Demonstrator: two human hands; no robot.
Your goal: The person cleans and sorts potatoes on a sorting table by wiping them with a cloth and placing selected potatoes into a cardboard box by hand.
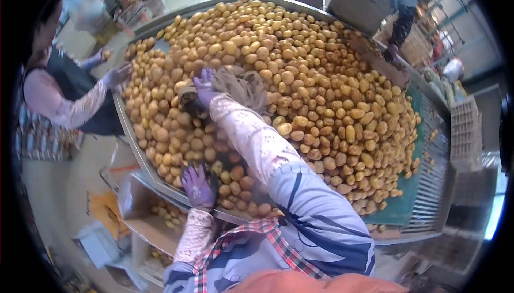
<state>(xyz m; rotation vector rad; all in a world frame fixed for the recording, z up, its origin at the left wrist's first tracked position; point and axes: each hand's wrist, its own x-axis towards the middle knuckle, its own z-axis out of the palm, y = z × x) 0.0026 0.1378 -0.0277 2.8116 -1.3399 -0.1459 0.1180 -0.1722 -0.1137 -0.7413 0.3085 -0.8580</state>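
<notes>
A big heap of round, yellow-brown produce, like small potatoes or fruit, fills a metal-rimmed sorting table. My right hand, in a purple glove, reaches across the heap. Its fingers close over a bundle of grey-brown strips, which spreads out to the right of the hand; the underside of the grip is hidden. Nearer to me, my left hand, in a purple glove with dark parts, lies with fingers apart on the produce by the table's near rim. It holds nothing that I can see.
At the left, a co-worker's gloved hand touches the heap's edge. Another person in an apron stands at the far side. A cardboard box with produce sits below the near rim. Slatted bars and a plastic crate are at right.
</notes>
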